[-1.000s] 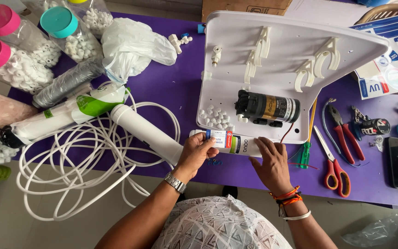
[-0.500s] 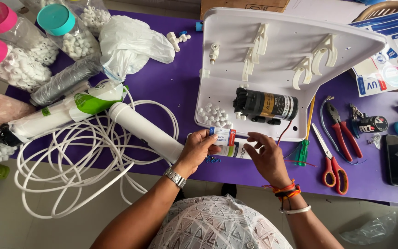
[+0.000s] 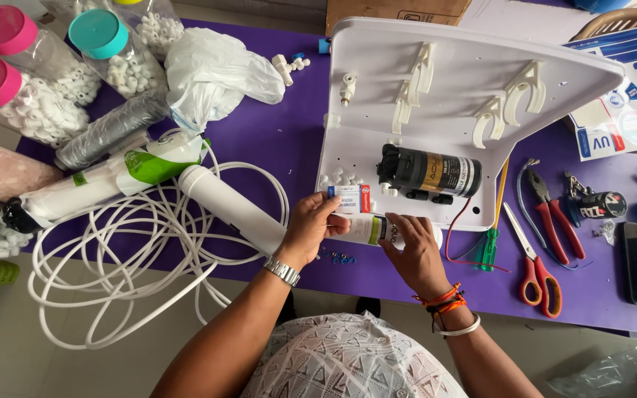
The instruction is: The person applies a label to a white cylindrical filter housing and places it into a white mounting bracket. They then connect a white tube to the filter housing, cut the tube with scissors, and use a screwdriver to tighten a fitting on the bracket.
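Hands first: our left hand [image 3: 317, 221] is curled round the near end of a white filter cartridge [image 3: 366, 227], fingers wrapped over its labelled part, and our right hand [image 3: 416, 250] has its fingers bent and pressed on the other side of the same cartridge. So both hands are closed on it, and it sits low over the purple counter [image 3: 289, 133], right at the front edge of the white panel [image 3: 436, 96].

As for progress, we'd guess early to middle. The black pump [image 3: 427, 171] already lies on the panel with a red wire running off it, and a few small white fittings [image 3: 339, 179] sit beside it. But the white clips [image 3: 514, 103] up on the panel are all bare, so no cartridge is mounted yet by the look of it. The long white housing [image 3: 234, 210] lies loose just left of our left hand, and another green-and-white filter [image 3: 105, 180] rests further left, on top of the coiled tubing [image 3: 134, 250], none of which we can see joined to anything.

Tools are waiting off to the right: scissors [image 3: 536, 269], red pliers [image 3: 554, 214], a green screwdriver [image 3: 489, 247]. Jars [image 3: 35, 96] of white bits stand at the far left.
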